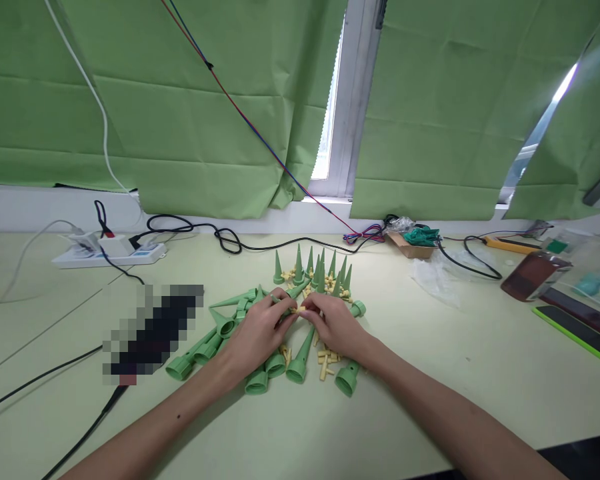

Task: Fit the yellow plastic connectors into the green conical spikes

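Observation:
Both hands meet over a spread of green cones and small yellow fittings. My left hand [265, 327] has its fingers closed round a green cone, whose narrow part shows between them. A yellow fitting [300, 309] is pinched in the fingertips of my right hand [334, 323] and touches the cone held on the left. Several green cones [299, 265] stand upright behind the hands, with yellow pieces [333, 285] among them. More green cones [300, 363] lie on their sides in front and to the left. Loose yellow fittings [326, 363] lie below my right hand.
A power strip [110, 255] with cables is at the back left, near a pixelated dark object [157, 331]. At the right are a small cardboard box [411, 247], a clear plastic bag [435, 281], a dark red bottle [535, 275] and a green-edged dark object [580, 337].

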A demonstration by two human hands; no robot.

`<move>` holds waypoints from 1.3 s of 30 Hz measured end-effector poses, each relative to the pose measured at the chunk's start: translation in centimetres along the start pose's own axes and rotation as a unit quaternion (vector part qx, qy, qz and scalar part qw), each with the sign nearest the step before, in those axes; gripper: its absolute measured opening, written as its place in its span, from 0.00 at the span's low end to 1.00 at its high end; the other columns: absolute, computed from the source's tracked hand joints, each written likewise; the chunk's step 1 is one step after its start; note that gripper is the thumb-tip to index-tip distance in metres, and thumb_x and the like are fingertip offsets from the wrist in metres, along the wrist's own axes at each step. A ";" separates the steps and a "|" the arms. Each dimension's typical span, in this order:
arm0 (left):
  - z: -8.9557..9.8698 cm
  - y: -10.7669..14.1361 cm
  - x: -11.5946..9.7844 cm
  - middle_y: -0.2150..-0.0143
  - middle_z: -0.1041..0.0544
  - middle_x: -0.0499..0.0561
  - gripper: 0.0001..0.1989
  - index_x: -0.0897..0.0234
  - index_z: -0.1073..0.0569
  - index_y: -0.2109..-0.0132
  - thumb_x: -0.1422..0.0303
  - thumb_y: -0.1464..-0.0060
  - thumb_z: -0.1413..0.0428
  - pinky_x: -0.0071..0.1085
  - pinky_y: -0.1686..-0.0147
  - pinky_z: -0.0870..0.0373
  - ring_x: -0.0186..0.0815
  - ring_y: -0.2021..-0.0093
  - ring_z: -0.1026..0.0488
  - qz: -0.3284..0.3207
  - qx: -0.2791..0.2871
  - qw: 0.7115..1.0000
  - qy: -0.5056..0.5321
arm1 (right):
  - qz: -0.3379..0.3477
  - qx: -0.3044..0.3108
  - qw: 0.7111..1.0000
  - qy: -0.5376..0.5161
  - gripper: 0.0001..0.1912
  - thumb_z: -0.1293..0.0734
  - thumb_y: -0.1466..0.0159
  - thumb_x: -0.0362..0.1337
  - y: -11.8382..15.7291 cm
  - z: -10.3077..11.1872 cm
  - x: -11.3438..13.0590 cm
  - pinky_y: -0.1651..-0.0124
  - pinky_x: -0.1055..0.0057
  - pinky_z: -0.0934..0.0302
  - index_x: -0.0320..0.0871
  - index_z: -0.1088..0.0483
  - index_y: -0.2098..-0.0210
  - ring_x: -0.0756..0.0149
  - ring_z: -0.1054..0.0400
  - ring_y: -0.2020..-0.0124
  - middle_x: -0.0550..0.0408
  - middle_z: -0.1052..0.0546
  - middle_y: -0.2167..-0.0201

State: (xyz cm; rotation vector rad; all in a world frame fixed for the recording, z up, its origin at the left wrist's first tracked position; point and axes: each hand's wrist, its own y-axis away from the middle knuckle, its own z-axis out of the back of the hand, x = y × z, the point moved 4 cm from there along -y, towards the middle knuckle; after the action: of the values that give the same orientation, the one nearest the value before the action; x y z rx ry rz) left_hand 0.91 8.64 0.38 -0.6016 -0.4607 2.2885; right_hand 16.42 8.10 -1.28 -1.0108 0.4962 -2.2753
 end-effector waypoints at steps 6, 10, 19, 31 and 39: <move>0.0 -0.1 -0.2 0.59 0.29 0.51 0.10 0.62 0.29 0.59 0.69 0.36 0.54 0.27 0.72 0.35 0.32 0.70 0.30 -0.002 0.008 1.000 0.006 | -0.008 0.004 0.999 0.035 0.15 0.42 0.29 0.38 0.0 -0.2 -0.2 0.70 0.72 0.47 0.44 0.39 0.73 0.68 0.38 0.75 0.58 0.31 0.77; 0.0 -0.1 -0.2 0.59 0.29 0.51 0.09 0.62 0.29 0.59 0.69 0.36 0.53 0.27 0.72 0.34 0.31 0.71 0.31 -0.008 0.003 1.000 0.010 | -0.008 0.003 0.999 0.045 0.18 0.42 0.28 0.39 -0.1 -0.2 -0.3 0.72 0.72 0.49 0.44 0.39 0.75 0.69 0.39 0.76 0.59 0.32 0.78; 0.1 -0.1 0.0 0.57 0.29 0.51 0.09 0.62 0.28 0.56 0.70 0.36 0.53 0.28 0.71 0.34 0.31 0.71 0.30 0.003 0.002 1.000 0.003 | -0.002 -0.003 1.000 -0.018 0.07 0.40 0.30 0.37 -0.1 0.2 0.5 0.63 0.70 0.39 0.43 0.32 0.58 0.64 0.31 0.65 0.53 0.25 0.65; -0.1 0.0 0.1 0.58 0.29 0.51 0.09 0.61 0.28 0.56 0.69 0.36 0.53 0.28 0.70 0.34 0.31 0.71 0.30 0.007 -0.002 1.000 0.000 | 0.011 -0.006 1.000 -0.019 0.05 0.41 0.30 0.34 0.0 -0.1 0.1 0.62 0.69 0.38 0.45 0.33 0.61 0.63 0.31 0.66 0.54 0.26 0.67; 0.0 0.0 -0.1 0.58 0.30 0.51 0.09 0.62 0.29 0.58 0.68 0.35 0.53 0.27 0.73 0.37 0.30 0.72 0.32 0.010 0.016 1.000 0.004 | 0.001 -0.004 1.000 0.002 0.08 0.41 0.30 0.35 0.0 0.1 0.3 0.67 0.71 0.43 0.44 0.35 0.67 0.66 0.34 0.71 0.56 0.27 0.72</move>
State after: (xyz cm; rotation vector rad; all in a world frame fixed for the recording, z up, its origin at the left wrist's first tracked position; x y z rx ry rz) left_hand 0.96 8.61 0.41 -0.6026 -0.4156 2.3069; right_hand 16.36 7.90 -1.08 -1.0104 0.5087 -2.2759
